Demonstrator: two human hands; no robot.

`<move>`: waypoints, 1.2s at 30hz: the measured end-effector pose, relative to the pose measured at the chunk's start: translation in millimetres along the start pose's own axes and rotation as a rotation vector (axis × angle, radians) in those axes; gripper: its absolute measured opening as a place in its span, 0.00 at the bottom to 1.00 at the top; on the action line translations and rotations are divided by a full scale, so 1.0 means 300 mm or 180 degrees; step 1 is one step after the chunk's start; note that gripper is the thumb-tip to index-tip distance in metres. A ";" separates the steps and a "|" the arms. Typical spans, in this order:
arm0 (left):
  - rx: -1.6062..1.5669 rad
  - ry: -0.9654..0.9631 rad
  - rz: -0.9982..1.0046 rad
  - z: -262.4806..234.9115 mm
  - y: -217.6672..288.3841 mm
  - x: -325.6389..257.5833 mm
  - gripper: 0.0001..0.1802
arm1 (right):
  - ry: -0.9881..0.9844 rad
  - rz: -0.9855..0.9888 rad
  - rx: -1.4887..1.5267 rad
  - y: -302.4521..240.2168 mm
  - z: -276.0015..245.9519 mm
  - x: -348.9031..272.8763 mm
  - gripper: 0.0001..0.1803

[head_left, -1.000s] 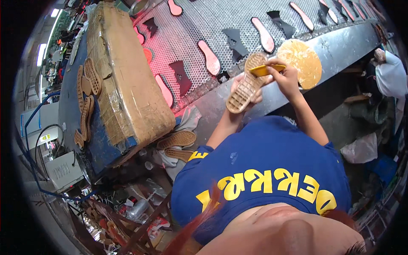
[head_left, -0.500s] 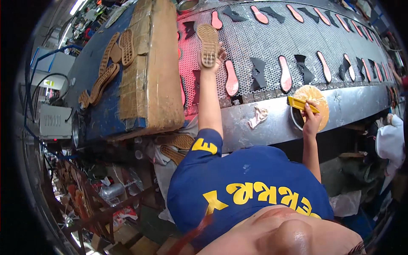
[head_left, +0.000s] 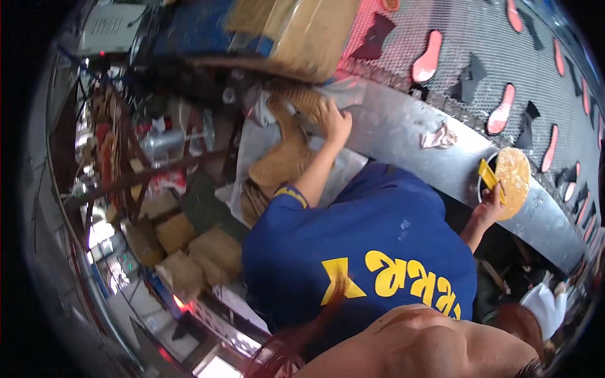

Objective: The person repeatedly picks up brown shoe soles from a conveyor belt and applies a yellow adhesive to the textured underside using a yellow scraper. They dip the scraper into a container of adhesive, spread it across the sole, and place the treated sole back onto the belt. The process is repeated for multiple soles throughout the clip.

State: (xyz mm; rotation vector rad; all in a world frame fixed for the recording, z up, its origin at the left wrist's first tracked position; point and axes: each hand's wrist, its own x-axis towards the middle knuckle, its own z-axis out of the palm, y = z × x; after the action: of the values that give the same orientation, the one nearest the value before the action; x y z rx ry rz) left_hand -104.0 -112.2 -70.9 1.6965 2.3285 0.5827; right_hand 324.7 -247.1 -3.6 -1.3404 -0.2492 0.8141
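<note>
Down beside the bench (head_left: 403, 135), the left hand (head_left: 334, 123) closes on a tan sole (head_left: 302, 101) atop the stacked pile, while the right hand (head_left: 488, 211) grips a yellow scraper (head_left: 488, 179) over the glue tub (head_left: 512, 179), kept within reach.

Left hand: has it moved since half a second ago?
Yes. The left hand came off the mesh belt, back over the metal edge, onto the tan soles below.

conveyor bed (head_left: 479, 38): perforated metal mesh, matt | front rail (head_left: 403, 135): sheet metal, dull sheen | soles (head_left: 283, 157): tan, woven-textured, rough | brush (head_left: 488, 176): yellow plastic, smooth | box (head_left: 302, 38): brown cardboard, matt
</note>
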 end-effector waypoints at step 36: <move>-0.1320 -0.1293 0.1528 0.144 0.304 0.042 0.16 | 0.0830 -0.1856 -0.3559 0.202 -0.099 0.065 0.09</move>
State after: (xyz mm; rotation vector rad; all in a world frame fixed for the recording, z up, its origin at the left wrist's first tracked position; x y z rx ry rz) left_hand -12.5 -67.9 -70.0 1.9379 1.4150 0.6643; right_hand 333.3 -256.4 -72.7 -2.2194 -0.9242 -0.0763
